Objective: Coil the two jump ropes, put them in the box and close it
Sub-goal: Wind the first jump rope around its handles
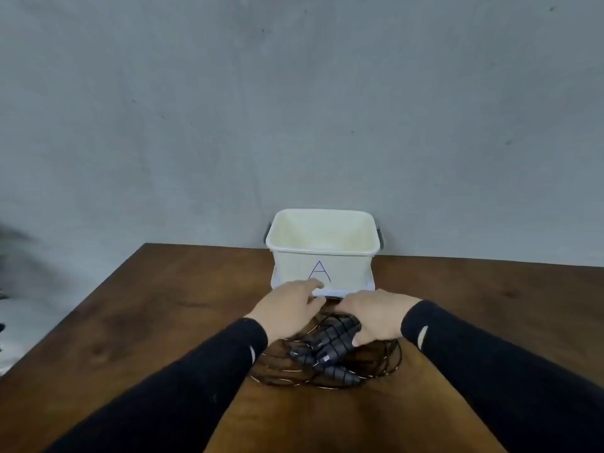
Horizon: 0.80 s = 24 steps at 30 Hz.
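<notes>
So the ropes look pretty much coiled already, sitting in one dark bundle on the table right in front of the box, with the four chunky handles piled in the middle and the thin cord looping out toward 3 and 6 o'clock. The box is at 12 o'clock from the bundle, open on top, nothing in it that I can see, a big "A" drawn on the front. There's a white strip under its front edge, might be the lid, can't say for sure. Both hands are down on the pile: the left hand is laid over the 10 o'clock side with fingers reaching forward, fairly flat, tips close to the box, and I honestly can't tell if it's got hold of any cord underneath. The right hand is curled around the handles at about 1 o'clock, thumb tucked under one. My read is this is the gather-and-lift step. Next move needs both hands to scoop the whole bundle together so the loops don't spring loose, then up and over the rim.
</notes>
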Each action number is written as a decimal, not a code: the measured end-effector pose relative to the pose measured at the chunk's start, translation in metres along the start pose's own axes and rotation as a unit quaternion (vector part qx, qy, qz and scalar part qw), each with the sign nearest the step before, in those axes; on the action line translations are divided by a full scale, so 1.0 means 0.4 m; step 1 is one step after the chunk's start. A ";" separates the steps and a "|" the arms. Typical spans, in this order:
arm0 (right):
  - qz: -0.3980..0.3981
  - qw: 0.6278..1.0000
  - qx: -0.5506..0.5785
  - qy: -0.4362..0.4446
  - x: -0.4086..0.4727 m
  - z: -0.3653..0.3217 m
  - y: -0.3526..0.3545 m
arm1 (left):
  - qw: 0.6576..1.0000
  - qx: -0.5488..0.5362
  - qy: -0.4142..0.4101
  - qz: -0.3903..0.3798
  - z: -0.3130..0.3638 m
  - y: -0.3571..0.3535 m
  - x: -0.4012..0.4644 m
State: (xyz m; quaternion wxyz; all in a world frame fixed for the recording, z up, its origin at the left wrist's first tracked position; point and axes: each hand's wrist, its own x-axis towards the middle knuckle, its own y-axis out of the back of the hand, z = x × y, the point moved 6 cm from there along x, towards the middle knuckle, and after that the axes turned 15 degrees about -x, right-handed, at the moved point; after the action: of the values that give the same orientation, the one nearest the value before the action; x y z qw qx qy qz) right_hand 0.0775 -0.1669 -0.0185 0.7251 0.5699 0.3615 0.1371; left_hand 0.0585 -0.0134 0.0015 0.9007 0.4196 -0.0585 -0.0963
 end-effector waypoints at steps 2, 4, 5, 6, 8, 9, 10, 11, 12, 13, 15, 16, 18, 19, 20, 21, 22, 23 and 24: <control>-0.015 1.000 -0.012 0.005 0.025 -0.004 -0.022 | 0.999 -0.027 0.017 -0.026 -0.046 -0.039 -0.016; -0.041 0.998 -0.044 0.011 0.043 -0.011 -0.060 | 0.997 -0.049 0.032 -0.041 -0.099 -0.080 -0.038; -0.052 0.997 -0.059 0.011 0.055 -0.008 -0.072 | 0.996 -0.068 0.038 -0.048 -0.122 -0.096 -0.040; -0.057 0.996 -0.070 0.006 0.065 -0.004 -0.081 | 0.994 -0.083 0.043 -0.053 -0.139 -0.108 -0.040; -0.060 0.994 -0.092 0.002 0.070 0.002 -0.099 | 0.993 -0.089 0.032 -0.073 -0.148 -0.134 -0.043; -0.059 0.993 -0.100 -0.002 0.079 0.005 -0.109 | 0.992 -0.081 0.025 -0.092 -0.151 -0.148 -0.045; -0.051 0.993 -0.102 -0.002 0.083 0.004 -0.109 | 0.992 -0.067 0.016 -0.110 -0.149 -0.159 -0.049; -0.041 0.994 -0.101 -0.003 0.082 0.001 -0.102 | 0.990 -0.060 0.011 -0.123 -0.146 -0.163 -0.052; -0.027 0.995 -0.096 -0.003 0.079 -0.002 -0.091 | 0.990 -0.059 0.005 -0.124 -0.147 -0.162 -0.049; -0.015 0.996 -0.093 -0.008 0.076 -0.003 -0.078 | 0.991 -0.066 -0.002 -0.119 -0.152 -0.160 -0.042; 0.016 0.997 -0.068 -0.028 0.059 -0.004 -0.038 | 0.990 -0.104 -0.014 -0.096 -0.167 -0.149 -0.031; 0.038 0.997 -0.047 -0.043 0.045 -0.002 -0.014 | 0.986 -0.146 -0.018 -0.084 -0.173 -0.138 -0.028; 0.076 0.994 -0.018 -0.078 0.014 0.004 0.043 | 0.966 -0.253 -0.019 -0.056 -0.183 -0.108 -0.021; 0.090 0.991 -0.005 -0.094 -0.003 0.006 0.071 | 0.955 -0.293 -0.024 -0.035 -0.183 -0.085 -0.018; 0.101 0.989 0.013 -0.110 -0.020 0.007 0.097 | 0.950 -0.311 -0.033 -0.009 -0.184 -0.058 -0.014; 0.113 0.985 0.034 -0.127 -0.037 0.009 0.121 | 0.947 -0.319 -0.045 0.020 -0.182 -0.028 -0.011; 0.128 0.979 0.064 -0.144 -0.053 0.012 0.142 | 0.943 -0.323 -0.055 0.047 -0.181 0.004 -0.010; 0.141 0.972 0.103 -0.158 -0.065 0.014 0.158 | 0.939 -0.333 -0.059 0.070 -0.181 0.033 -0.011; 0.150 0.963 0.149 -0.168 -0.076 0.016 0.168 | 0.932 -0.345 -0.062 0.086 -0.179 0.057 -0.012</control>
State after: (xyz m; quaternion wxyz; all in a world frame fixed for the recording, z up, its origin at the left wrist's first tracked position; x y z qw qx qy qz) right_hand 0.0750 -0.1689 0.0555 0.6537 0.7337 0.1613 0.0910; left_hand 0.0700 0.0554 -0.0269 0.9894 0.0692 -0.1136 -0.0587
